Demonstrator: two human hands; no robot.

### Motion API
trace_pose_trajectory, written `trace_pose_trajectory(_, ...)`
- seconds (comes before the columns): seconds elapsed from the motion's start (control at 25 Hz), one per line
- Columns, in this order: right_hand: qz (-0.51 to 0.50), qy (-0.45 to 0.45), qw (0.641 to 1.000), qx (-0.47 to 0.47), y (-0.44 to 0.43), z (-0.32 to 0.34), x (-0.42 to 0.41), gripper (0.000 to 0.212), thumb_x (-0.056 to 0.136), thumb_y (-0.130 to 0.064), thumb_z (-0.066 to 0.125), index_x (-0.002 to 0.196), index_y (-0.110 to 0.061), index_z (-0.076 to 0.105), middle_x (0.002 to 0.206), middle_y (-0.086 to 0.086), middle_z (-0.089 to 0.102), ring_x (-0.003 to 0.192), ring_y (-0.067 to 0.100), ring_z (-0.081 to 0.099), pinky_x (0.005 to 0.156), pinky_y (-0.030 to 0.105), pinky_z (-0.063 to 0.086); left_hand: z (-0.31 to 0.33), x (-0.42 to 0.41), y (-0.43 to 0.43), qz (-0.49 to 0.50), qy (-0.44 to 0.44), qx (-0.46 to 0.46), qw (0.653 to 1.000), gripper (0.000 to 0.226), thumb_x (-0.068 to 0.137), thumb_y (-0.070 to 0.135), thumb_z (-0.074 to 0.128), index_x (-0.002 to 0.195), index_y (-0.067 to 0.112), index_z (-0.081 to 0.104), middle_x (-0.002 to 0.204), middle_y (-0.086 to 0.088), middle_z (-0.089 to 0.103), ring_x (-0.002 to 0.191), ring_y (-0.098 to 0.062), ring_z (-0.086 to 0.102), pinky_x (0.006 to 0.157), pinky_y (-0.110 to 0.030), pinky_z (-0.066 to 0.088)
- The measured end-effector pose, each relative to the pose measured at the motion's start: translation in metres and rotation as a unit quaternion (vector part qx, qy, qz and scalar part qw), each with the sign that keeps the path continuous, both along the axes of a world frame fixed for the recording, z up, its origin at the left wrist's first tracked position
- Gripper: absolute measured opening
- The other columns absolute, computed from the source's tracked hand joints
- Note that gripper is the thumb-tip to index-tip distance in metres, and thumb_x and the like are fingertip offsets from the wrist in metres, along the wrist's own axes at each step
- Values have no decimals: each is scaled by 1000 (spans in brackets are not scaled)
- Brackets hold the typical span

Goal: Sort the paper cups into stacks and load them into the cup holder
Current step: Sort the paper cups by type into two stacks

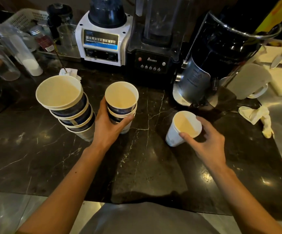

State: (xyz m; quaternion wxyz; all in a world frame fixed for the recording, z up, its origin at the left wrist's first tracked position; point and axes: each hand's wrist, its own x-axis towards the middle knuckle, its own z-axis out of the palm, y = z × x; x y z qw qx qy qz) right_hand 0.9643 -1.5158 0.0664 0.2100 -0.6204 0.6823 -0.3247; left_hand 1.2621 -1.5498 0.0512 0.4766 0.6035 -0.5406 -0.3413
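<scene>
Left hand (pixel 110 123) wraps the short blue-banded paper cup stack (pixel 121 105) at counter (pixel 145 157) centre. Right hand (pixel 207 137), at 3 o'clock, pinches the tilted white paper cup (pixel 181 128) by its rim. Recommended: align rims squarely, then nest without crushing.

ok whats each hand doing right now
Left hand: closed around the middle cup stack.
Right hand: gripping the white cup by its rim.

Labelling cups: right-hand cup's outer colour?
White cup, cream inside; head view.
</scene>
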Motion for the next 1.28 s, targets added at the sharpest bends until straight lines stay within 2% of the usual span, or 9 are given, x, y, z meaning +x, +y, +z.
trace_pose_trajectory(0.16,-4,22,999,35,5,-8,-6,85,71,-57,75,142,-22,45,140,-1,50,124,8,44,100,41,49,-3,-5,-2,1,4,10,1000,97,75,35,80,150,24,21,151,10,37,134,3,34,109,-19,32)
trace_pose_trajectory(0.28,10,29,995,91,0,1,-2,102,70,-60,74,152,-22,28,152,-1,34,136,15,35,105,32,35,-6,-5,-3,4,6,2,1000,96,76,35,80,150,25,20,152,9,37,136,0,34,111,-24,33)
trace_pose_trajectory(0.4,49,27,996,68,-5,26,16,107,69,-65,70,154,-25,19,159,-7,20,138,6,25,107,30,29,-11,-6,-3,11,-3,0,1000,92,76,37,80,148,25,23,145,18,38,131,8,36,109,-19,34)
trace_pose_trajectory(0.56,192,-5,981,35,-39,60,75,106,71,-66,67,155,-25,19,160,-5,25,145,9,24,116,31,26,-11,-5,-1,12,-8,2,1000,90,77,37,79,147,25,24,138,24,36,123,18,33,100,-2,31)
trace_pose_trajectory(0.76,296,-21,953,69,-81,58,139,108,71,-48,82,155,-20,20,157,-1,32,143,15,28,116,34,27,-8,-3,1,1,0,-10,1000,86,81,31,76,148,22,23,138,22,39,121,23,37,98,-1,32)
trace_pose_trajectory(0.88,285,-31,958,30,-84,57,146,98,73,-43,83,151,-16,31,148,0,43,136,14,38,114,38,34,-8,-4,0,0,1,-12,1000,84,80,28,78,144,29,23,133,32,37,120,27,34,99,0,31)
trace_pose_trajectory(1.0,234,-109,965,-41,-80,76,134,96,72,-46,81,150,-14,33,147,1,45,135,12,41,112,42,39,-9,-2,-1,-7,4,2,1000,87,77,33,79,144,33,22,136,28,40,122,23,37,99,-3,33)
trace_pose_trajectory(1.16,115,-196,963,-147,-73,104,81,86,80,-35,78,148,-8,33,138,-5,48,127,1,47,105,22,42,-12,-3,-2,-3,-10,20,1000,93,75,34,80,148,26,22,149,6,40,134,-4,38,108,-20,33)
trace_pose_trajectory(1.28,78,-122,981,-132,-70,99,48,87,81,-33,78,150,-8,31,136,-7,41,120,-8,43,100,7,34,-14,-4,-2,11,-22,3,1000,94,74,36,80,148,19,24,150,0,41,136,-12,40,112,-28,35)
